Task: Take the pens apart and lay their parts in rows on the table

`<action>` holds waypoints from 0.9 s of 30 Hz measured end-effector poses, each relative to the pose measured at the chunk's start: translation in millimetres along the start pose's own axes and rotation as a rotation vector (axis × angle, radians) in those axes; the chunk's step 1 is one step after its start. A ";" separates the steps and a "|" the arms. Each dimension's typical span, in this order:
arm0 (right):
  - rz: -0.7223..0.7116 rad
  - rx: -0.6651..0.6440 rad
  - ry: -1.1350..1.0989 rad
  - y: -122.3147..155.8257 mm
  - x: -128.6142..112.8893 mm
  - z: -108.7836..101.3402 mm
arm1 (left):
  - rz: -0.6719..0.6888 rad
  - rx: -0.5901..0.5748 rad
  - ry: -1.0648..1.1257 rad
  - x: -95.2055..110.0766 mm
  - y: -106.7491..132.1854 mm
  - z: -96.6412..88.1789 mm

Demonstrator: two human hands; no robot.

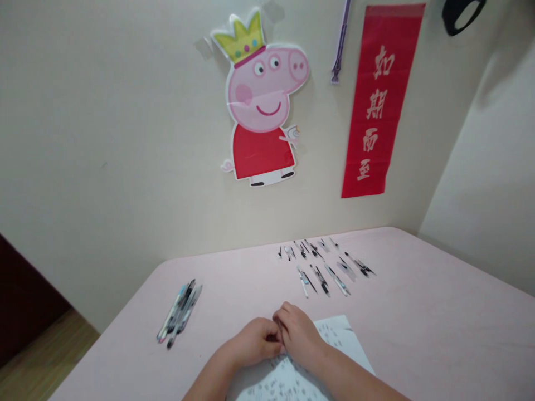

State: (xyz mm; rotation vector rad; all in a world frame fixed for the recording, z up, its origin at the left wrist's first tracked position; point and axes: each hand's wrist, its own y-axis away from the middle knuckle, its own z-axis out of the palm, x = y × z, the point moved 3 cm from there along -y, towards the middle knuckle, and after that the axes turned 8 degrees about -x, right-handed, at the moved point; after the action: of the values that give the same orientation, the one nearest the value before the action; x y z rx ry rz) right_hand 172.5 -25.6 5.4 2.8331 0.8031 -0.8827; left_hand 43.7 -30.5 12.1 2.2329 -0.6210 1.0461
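You've got a pale pink surface [426, 326] against the wall. On the wall, a crowned pig cutout [261, 150] in a red dress; right of it, a red banner [382, 83] with four white characters. Near edge of the surface: your handwritten paper sheet [288, 381], flat, partly under your hands and forearms. Your left hand [253, 341] and right hand [301, 337] meet over its far part, touching, fingers curled in. Can't tell whether they grip anything; the fingertips are mostly hidden. Well off to your left, a bunch of pens [179, 314] lies slantwise, side by side. Beyond your hands, slightly right, pen parts [320, 280] lie in small groups, roughly two rows; tiniest ones too blurred.
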 end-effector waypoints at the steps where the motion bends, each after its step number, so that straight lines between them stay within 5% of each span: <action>1: -0.016 0.003 -0.007 0.2 1.1 0.2 | 0.008 -0.004 0.006 0.2 0.0 0.0; 27: -0.067 -0.028 -0.057 0.3 3.0 -4.9 | 0.059 -0.021 0.310 -1.1 1.0 1.2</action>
State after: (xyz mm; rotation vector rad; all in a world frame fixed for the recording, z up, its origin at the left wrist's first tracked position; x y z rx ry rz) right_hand 177.2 -23.4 7.9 2.7581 0.9011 -0.9484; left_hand 43.0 -31.9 10.9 1.9881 -0.5608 1.3743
